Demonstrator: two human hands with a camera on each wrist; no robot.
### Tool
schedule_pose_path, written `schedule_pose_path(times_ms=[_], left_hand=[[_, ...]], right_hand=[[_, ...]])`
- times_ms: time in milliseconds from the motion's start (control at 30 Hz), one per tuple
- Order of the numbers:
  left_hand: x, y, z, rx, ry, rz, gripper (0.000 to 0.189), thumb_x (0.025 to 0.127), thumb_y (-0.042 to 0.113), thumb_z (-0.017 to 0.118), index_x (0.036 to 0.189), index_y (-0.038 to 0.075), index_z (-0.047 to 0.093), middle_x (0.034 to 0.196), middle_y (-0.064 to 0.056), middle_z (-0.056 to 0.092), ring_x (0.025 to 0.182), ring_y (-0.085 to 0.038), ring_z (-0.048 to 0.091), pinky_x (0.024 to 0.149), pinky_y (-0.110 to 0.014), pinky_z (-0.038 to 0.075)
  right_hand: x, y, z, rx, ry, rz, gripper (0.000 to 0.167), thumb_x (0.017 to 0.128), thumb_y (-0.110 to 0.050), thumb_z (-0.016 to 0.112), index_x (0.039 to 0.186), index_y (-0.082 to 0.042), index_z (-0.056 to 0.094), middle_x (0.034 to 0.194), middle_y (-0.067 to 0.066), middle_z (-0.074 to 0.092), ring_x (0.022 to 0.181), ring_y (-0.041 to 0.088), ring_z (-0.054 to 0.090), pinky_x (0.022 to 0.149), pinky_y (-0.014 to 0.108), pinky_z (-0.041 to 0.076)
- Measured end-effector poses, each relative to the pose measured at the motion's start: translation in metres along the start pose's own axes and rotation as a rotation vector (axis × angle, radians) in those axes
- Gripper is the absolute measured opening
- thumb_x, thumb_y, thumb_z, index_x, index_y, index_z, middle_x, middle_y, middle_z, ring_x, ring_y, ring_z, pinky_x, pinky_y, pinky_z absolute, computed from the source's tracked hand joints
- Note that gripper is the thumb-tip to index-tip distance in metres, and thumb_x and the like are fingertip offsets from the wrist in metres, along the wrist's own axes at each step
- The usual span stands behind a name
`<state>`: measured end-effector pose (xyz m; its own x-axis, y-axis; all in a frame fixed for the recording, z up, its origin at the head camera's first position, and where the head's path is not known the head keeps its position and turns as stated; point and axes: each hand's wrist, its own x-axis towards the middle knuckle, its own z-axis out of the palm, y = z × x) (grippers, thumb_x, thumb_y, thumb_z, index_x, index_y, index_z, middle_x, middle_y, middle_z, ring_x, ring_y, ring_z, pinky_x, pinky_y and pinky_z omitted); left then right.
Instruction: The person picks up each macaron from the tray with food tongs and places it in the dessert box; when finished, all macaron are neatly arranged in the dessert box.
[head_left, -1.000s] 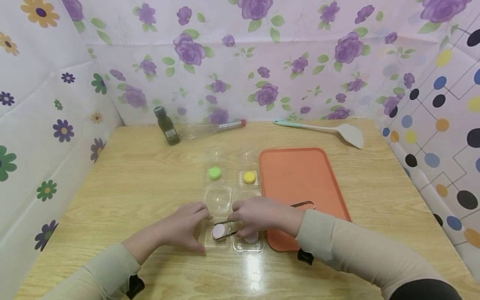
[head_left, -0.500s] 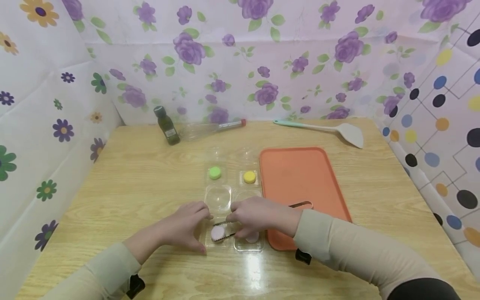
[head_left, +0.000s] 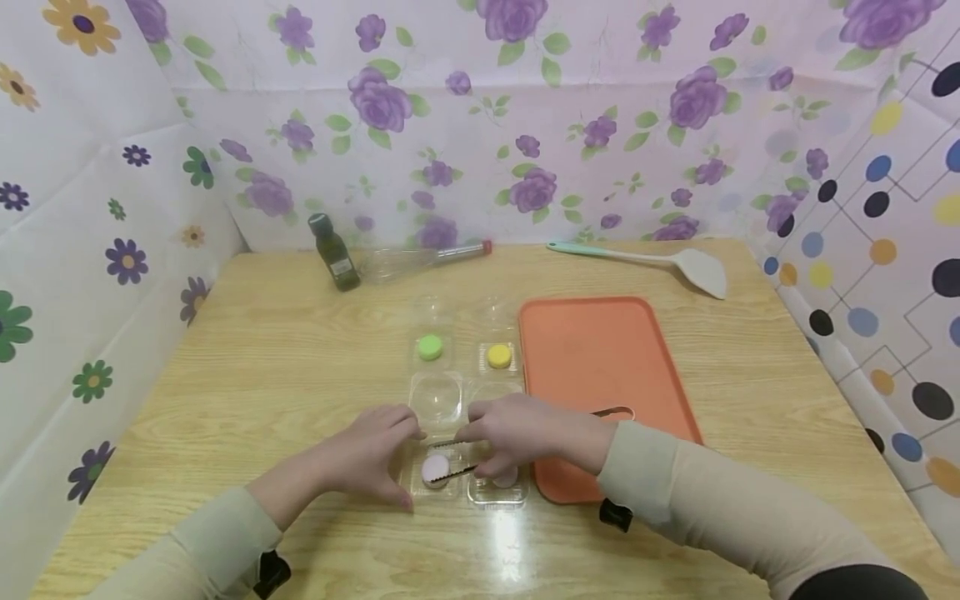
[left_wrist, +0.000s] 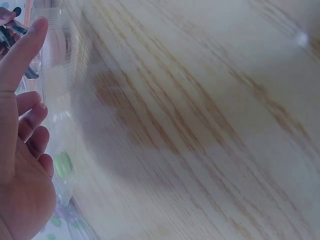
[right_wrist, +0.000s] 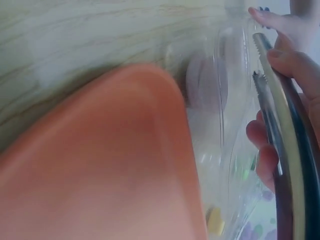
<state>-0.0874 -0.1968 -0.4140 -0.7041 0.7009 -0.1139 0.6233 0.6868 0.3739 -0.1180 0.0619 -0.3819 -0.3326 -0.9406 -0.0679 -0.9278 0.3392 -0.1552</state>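
Observation:
In the head view my right hand (head_left: 517, 433) holds metal tongs (right_wrist: 285, 130) with toothed tips. The tips stand apart over a pale pink macaron (head_left: 434, 469) in the front left clear plastic box (head_left: 450, 492). One tip overlaps the macaron's edge; I cannot tell whether it touches. My left hand (head_left: 371, 454) holds that box's left side, thumb at the front and fingertips at the back. In the left wrist view its fingers are curled at the clear edge. A second pale macaron (right_wrist: 206, 82) sits in the front right box (head_left: 497, 500), partly hidden by my right hand.
Behind are a green macaron (head_left: 430, 347) and a yellow macaron (head_left: 498, 357) in clear boxes with raised lids. An orange tray (head_left: 600, 350) lies to the right, under my right forearm. Farther back lie a dark bottle (head_left: 334, 254), a whisk (head_left: 427, 257) and a spatula (head_left: 697, 268).
The tongs' tips have spread apart and let go of the pale pink macaron, which now lies slightly lower and to the left in the box. My left hand has stayed in place.

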Motion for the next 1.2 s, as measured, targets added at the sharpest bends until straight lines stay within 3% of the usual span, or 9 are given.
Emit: schedule_pose_path(times_ms=[300, 567, 900, 1133, 1200], left_hand=[[-0.002, 0.003, -0.003, -0.006, 0.012, 0.004, 0.081, 0.055, 0.053, 0.083, 0.118, 0.009, 0.056, 0.111, 0.004, 0.05, 0.105, -0.017, 0.046, 0.096, -0.043, 0.037], [0.001, 0.002, -0.011, 0.012, 0.02, -0.016, 0.096, 0.054, 0.055, 0.082, 0.132, 0.01, 0.049, 0.113, 0.001, 0.054, 0.102, -0.015, 0.045, 0.092, -0.04, 0.039], [0.01, 0.003, -0.019, 0.035, 0.039, -0.002, 0.096, 0.057, 0.055, 0.08, 0.136, 0.012, 0.046, 0.127, -0.001, 0.053, 0.111, -0.02, 0.044, 0.097, -0.044, 0.035], [0.015, 0.002, -0.021, 0.043, 0.047, 0.003, 0.095, 0.059, 0.055, 0.079, 0.136, 0.01, 0.046, 0.134, -0.006, 0.05, 0.121, -0.025, 0.042, 0.104, -0.05, 0.028], [0.016, 0.001, -0.022, 0.041, 0.052, 0.009, 0.094, 0.06, 0.055, 0.08, 0.135, 0.009, 0.046, 0.135, -0.007, 0.049, 0.123, -0.027, 0.042, 0.106, -0.051, 0.025]], right_hand=[[-0.027, 0.019, -0.002, 0.166, 0.156, -0.004, 0.045, 0.078, -0.03, 0.073, 0.118, -0.011, 0.065, 0.09, -0.001, 0.053, 0.065, 0.004, 0.047, 0.056, 0.014, 0.04], [-0.06, 0.046, 0.003, 0.143, 0.297, 0.039, 0.043, 0.077, -0.027, 0.075, 0.114, -0.008, 0.067, 0.094, 0.0, 0.058, 0.06, 0.003, 0.049, 0.056, 0.016, 0.041], [-0.102, 0.08, 0.008, 0.141, 0.373, 0.247, 0.04, 0.077, -0.025, 0.075, 0.114, -0.01, 0.068, 0.09, 0.001, 0.062, 0.061, 0.007, 0.051, 0.052, 0.021, 0.042], [-0.137, 0.106, 0.014, 0.035, 0.428, 0.417, 0.043, 0.076, -0.026, 0.077, 0.115, -0.01, 0.067, 0.098, 0.004, 0.066, 0.059, 0.006, 0.045, 0.051, 0.025, 0.039], [-0.147, 0.112, 0.016, 0.007, 0.448, 0.453, 0.044, 0.075, -0.025, 0.077, 0.115, -0.009, 0.067, 0.101, 0.007, 0.067, 0.061, 0.01, 0.05, 0.052, 0.028, 0.041]])
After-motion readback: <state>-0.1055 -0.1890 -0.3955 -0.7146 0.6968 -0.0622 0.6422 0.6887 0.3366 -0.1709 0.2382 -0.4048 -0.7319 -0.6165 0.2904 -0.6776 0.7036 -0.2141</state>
